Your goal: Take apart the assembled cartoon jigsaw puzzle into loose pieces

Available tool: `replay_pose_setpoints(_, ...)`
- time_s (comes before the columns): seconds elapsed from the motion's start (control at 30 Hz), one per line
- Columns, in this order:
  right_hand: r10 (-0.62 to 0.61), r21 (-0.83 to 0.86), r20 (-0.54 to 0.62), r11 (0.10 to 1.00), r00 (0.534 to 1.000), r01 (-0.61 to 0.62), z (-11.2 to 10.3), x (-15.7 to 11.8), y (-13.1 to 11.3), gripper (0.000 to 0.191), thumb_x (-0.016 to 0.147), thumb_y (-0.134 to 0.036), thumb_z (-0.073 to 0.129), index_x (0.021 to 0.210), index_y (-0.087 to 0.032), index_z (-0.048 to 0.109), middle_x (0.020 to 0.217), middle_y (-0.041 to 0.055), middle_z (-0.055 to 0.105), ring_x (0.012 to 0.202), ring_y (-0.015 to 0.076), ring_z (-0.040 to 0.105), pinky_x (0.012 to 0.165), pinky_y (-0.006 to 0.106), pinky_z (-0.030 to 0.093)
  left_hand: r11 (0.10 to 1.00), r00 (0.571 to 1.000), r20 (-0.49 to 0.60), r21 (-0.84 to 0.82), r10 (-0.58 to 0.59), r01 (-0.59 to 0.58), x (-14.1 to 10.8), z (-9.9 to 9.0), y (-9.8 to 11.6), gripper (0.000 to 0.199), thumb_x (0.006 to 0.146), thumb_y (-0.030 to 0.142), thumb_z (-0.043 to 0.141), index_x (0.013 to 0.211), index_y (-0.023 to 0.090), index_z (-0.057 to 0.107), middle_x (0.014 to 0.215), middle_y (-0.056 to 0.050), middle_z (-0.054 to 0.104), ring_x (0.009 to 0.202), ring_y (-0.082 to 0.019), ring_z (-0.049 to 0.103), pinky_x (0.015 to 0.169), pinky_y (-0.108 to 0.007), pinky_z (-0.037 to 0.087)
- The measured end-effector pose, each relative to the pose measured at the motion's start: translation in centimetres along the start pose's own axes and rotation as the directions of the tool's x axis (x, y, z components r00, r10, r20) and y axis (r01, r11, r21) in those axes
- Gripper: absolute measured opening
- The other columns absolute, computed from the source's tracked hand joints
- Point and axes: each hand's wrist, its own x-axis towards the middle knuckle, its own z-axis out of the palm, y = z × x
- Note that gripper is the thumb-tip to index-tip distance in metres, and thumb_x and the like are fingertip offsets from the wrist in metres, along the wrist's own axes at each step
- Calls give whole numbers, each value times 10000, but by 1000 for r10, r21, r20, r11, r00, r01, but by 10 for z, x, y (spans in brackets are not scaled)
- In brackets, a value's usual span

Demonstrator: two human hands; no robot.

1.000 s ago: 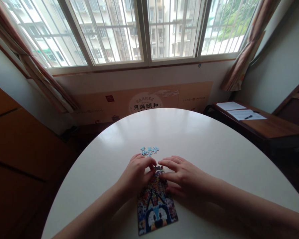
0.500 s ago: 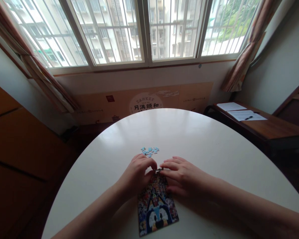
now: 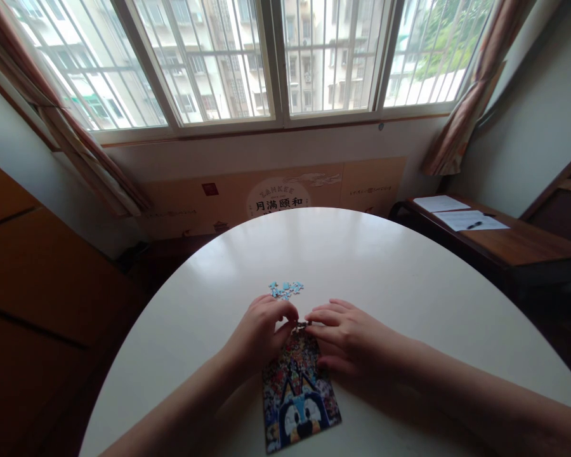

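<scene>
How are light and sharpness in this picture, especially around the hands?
Head view: bright window; pale glare on the far part of the white table. Head view: soft shadow under the right hand; details between it and the left hand too small and soft to read.

Wide open left of the left hand, over the white table as far as its curved rim. Likewise open ahead and to the right of the right hand. Obstructed just beyond the left hand by loose blue pieces; passable around either side. Tight between 2 sets of fingertips, with a small dark piece in the gap. Between 2 forearms, reachable over the picture panel, but narrowing toward the hands.
</scene>
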Motion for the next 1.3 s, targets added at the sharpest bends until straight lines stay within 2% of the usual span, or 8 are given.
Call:
replay_pose_setpoints(0.57,6,7,6,1000,1000,-6,-2,1,-2,468,913,-479,633,1311,-236,591,1324,78,600,1216,239,552,1129,493,351,993,993,-33,15,-112,113,-2,6,3,102,820,120,632,817,221,645,772,4,659,776,-199,594,898,-458,466)
replay_pose_setpoints(0.8,2,2,-21,1000,1000,-2,0,1,-1,458,913,-481,637,1298,-236,611,1291,73,618,1194,225,560,1118,457,362,982,983,-24,37,-183,183,-1,6,7,100,829,117,645,824,216,652,779,7,670,789,-206,597,936,-490,433)
replay_pose_setpoints(0.97,-17,1,-12,1000,1000,17,-1,2,-1,430,919,-483,627,1261,-221,637,1264,67,629,1168,214,569,1103,440,370,972,973,-17,39,-231,231,1,4,8,124,803,91,635,806,214,652,806,12,697,813,-207,604,940,-464,423)
replay_pose_setpoints(1.1,-6,-2,-11,1000,1000,6,-1,1,-1,435,927,-491,615,1277,-234,624,1291,63,618,1192,225,563,1116,459,356,973,970,-77,8,-230,231,3,-6,-2,80,827,151,620,825,217,665,832,3,710,828,-209,616,887,-408,446)
replay_pose_setpoints(1.3,-14,5,-16,1000,1000,14,1,0,1,441,936,-502,600,1287,-235,626,1317,70,607,1215,225,554,1124,451,350,954,937,-183,-47,-298,295,6,-19,-32,142,860,259,568,857,214,703,838,-14,728,781,-201,643,782,-348,477)
